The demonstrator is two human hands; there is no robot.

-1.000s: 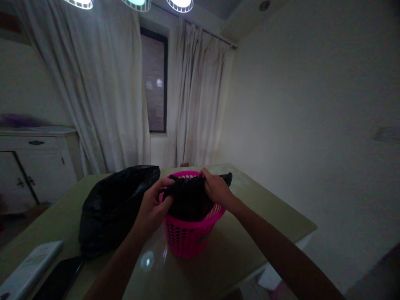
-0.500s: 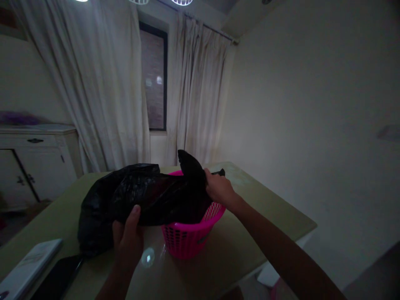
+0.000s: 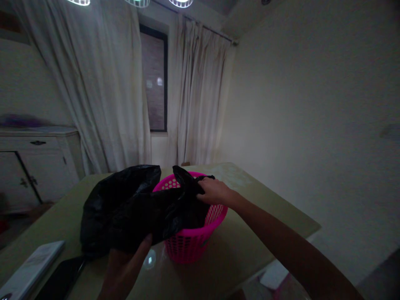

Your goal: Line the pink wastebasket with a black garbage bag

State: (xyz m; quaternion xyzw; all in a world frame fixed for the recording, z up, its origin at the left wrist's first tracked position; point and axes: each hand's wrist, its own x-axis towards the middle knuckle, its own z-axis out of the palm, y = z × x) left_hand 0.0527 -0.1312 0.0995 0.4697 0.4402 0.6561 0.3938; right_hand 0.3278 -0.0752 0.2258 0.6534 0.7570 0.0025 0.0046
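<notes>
A large black plastic bag [image 3: 125, 212] stretches from the table's left side across the mouth of a pink basket [image 3: 190, 248]. My right hand [image 3: 217, 191] is closed on the bag's gathered end, above the basket's right half. Low on the near side of the bag, my left hand [image 3: 125, 266] holds it with the thumb showing; the other fingers are partly hidden by the plastic. The bag's bulky left part rests on the table, and its narrower part sags into the basket. What the bag contains cannot be seen.
On the left of the greenish table [image 3: 275, 200] lie a white flat box [image 3: 34, 266] and a dark phone-like object [image 3: 61, 277]. A white cabinet [image 3: 43, 158] stands behind on the left. Curtains [image 3: 200, 91] and a wall bound the far side and the right.
The bag's end has been lowered towards the basket with my right hand, and the bag sags deeper into it. My left hand has moved down, its fingers now more covered.
</notes>
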